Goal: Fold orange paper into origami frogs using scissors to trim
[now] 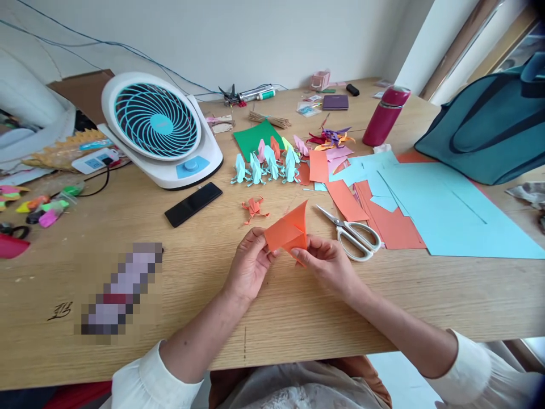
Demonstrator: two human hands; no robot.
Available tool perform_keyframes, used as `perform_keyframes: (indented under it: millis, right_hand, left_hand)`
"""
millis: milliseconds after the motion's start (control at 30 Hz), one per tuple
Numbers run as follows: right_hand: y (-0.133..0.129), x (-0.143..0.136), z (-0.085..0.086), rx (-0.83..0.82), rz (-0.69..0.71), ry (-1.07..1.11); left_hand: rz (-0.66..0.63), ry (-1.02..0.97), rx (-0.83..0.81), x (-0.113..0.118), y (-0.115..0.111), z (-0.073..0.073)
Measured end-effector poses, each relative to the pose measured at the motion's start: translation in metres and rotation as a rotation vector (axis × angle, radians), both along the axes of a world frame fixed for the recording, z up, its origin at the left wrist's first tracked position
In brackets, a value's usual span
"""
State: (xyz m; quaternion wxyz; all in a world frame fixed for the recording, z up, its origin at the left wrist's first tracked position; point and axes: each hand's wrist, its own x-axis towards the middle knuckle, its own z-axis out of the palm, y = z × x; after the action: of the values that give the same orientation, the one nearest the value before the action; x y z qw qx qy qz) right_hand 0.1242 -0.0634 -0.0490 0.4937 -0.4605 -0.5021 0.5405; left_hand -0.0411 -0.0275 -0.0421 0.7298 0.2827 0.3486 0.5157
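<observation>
Between my hands, just above the table's front half, is a partly folded piece of orange paper [286, 228]. My left hand [250, 262] pinches its left edge between thumb and fingers. On the other side, my right hand [330, 262] grips the lower right corner, where a fold shows. A small folded orange paper figure [254, 209] with thin legs lies just behind the paper. Scissors [355, 234] with white handles rest to the right of my right hand. Behind stand several light blue folded paper figures [272, 163], with pink, orange and yellow ones among them.
A white fan [159, 125] and a black phone [193, 204] are at the left. Orange paper pieces [394, 224] and large light blue sheets [460, 210] cover the right side. Farther back stand a magenta bottle [385, 116] and a teal bag [489, 125]. A green sheet [251, 136] lies behind the figures.
</observation>
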Motion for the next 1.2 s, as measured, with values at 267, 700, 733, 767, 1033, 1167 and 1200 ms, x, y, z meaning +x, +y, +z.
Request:
perform_keyframes:
  millis: [267,700,733,767,1033,1167,1200]
  right_hand:
    - [0.001,0.004,0.000,0.016,-0.019,-0.020]
    - [0.004,0.011,-0.002,0.003,0.030,-0.155]
    - [0.004,0.012,-0.001,-0.001,0.036,-0.162]
    - [0.004,0.012,0.000,-0.001,0.041,-0.167]
    - [0.002,0.017,0.002,0.090,0.099,-0.285]
    - [0.002,0.019,0.002,0.075,0.125,-0.300]
    - [0.002,0.020,0.002,0.068,0.123,-0.283]
  left_hand:
    - [0.008,0.045,0.028,-0.003,0.000,0.001]
    - [-0.057,0.429,0.220,-0.020,0.011,0.005]
    - [-0.045,0.446,0.216,-0.021,0.012,0.004]
    - [-0.032,0.454,0.209,-0.021,0.012,0.004]
    - [-0.224,0.451,0.144,-0.026,0.015,0.007]
    - [-0.283,0.468,0.126,-0.028,0.015,0.009]
    - [-0.276,0.476,0.128,-0.028,0.015,0.008]
